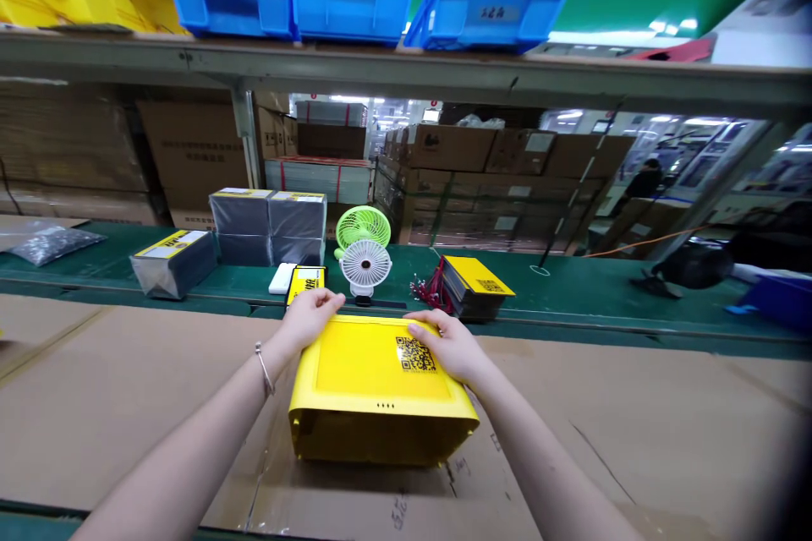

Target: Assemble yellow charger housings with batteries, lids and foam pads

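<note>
A yellow plastic casing [355,368] lies on cardboard in front of me, its open, hollow end facing me. On its top face is a black QR code [417,355], with a row of small slots close to the near edge. My left hand [310,319] grips the far left corner, its fingertips drawn together by the back edge. At the far right corner, my right hand [449,345] holds the casing, with the thumb over part of the QR code. Some fingertips of both hands are hidden.
Behind the casing stand a white fan [366,265], a green fan [364,226], a stack of yellow sheets [479,277] beside red wires [436,287], and several wrapped grey blocks [241,215]. Blue bins [352,4] line an overhead shelf [393,72]. A plastic bag [54,243] lies left.
</note>
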`<state>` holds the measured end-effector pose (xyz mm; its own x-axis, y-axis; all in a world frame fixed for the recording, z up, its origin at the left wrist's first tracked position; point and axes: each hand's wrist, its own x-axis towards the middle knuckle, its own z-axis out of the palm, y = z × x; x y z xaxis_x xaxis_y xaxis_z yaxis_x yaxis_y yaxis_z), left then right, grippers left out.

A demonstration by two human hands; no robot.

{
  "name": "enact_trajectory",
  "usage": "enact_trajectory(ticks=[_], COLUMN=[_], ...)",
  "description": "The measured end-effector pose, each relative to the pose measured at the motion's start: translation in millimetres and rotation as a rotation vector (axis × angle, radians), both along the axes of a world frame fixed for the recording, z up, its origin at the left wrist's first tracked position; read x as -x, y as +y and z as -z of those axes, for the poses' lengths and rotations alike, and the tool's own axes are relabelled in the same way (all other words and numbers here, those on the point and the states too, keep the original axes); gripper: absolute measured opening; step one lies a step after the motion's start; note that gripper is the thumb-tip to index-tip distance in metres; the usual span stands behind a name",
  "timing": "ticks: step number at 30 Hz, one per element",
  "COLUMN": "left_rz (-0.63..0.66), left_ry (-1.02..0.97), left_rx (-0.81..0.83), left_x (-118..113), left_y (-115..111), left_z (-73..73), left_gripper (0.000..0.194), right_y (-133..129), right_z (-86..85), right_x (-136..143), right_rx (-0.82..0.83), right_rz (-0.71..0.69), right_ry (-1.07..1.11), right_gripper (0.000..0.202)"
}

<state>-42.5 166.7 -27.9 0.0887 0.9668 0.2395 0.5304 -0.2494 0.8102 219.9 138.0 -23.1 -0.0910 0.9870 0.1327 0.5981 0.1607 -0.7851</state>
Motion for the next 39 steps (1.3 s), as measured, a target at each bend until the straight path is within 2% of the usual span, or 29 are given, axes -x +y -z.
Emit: enact_trajectory(ticks=[2, 4, 7, 9, 11, 14, 16, 18, 21, 24, 28, 30, 32, 34, 36, 39], left_rz=[-0.014, -0.061, -0.153, -0.184, -0.191, -0.196, -0.209, -0.237, -0.323, -0.448, -0.547, -0.471, -0.282, -0.121, -0.041, 0.052], left_ry=[0.001, 0.029, 0.126, 0.198, 0.252, 0.288, 0.281, 0.252, 0.165, 0.018, -0.232, -0.438, -0.763, -0.956, -0.980, -0.880], left_rx=[0.016, 0.010, -0.019, -0.030, -0.041, -0.088, -0.129, -0.163, -0.223, -0.310, -0.398, -0.416, -0.378, -0.276, -0.177, -0.058], left_x=[7, 17, 34, 42, 48, 54, 56, 58, 63, 68, 66, 58, 50, 41, 32, 18], left_y=[21, 40, 56, 56, 51, 42, 37, 34, 32, 29, 12, -5, -27, -50, -73, -104], left_z=[7.8, 18.6, 40.6, 56.7, 70.7, 81.9, 81.5, 74.9, 54.9, 26.3, -14.0, -31.9, -46.8, -57.3, -62.7, -62.2], left_gripper=[0.049, 0.048, 0.054, 0.064, 0.062, 0.043, 0.030, 0.022, 0.016, 0.014, 0.026, 0.028, 0.028, 0.029, 0.030, 0.033], right_y=[4, 6, 6, 6, 6, 6, 6, 5, 4, 1, -5, -8, -10, -10, -9, -16], right_z=[3.1, 5.1, 5.9, 5.9, 6.2, 7.4, 7.8, 7.2, 5.4, 3.4, -1.9, -4.8, -6.1, -5.4, -4.2, -8.0], right_x=[-1, -2, -2, -2, -3, -3, -3, -2, 0, 1, 3, 4, 5, 4, 4, 7], right_rx=[-0.003, -0.019, -0.037, -0.035, -0.031, -0.029, -0.027, -0.017, 0.004, 0.009, 0.070, 0.113, 0.139, 0.110, 0.037, -0.145], right_rz=[0.012, 0.011, -0.002, -0.003, 0.004, 0.008, 0.010, 0.013, 0.029, 0.033, 0.005, 0.000, -0.005, -0.001, 0.030, 0.130], right_ry=[0.016, 0.029, 0.033, 0.028, 0.032, 0.052, 0.064, 0.074, 0.085, 0.108, 0.191, 0.215, 0.216, 0.178, 0.096, -0.034], right_gripper=[0.032, 0.032, 0.034, 0.036, 0.036, 0.036, 0.036, 0.036, 0.036, 0.036, 0.038, 0.040, 0.040, 0.038, 0.036, 0.036])
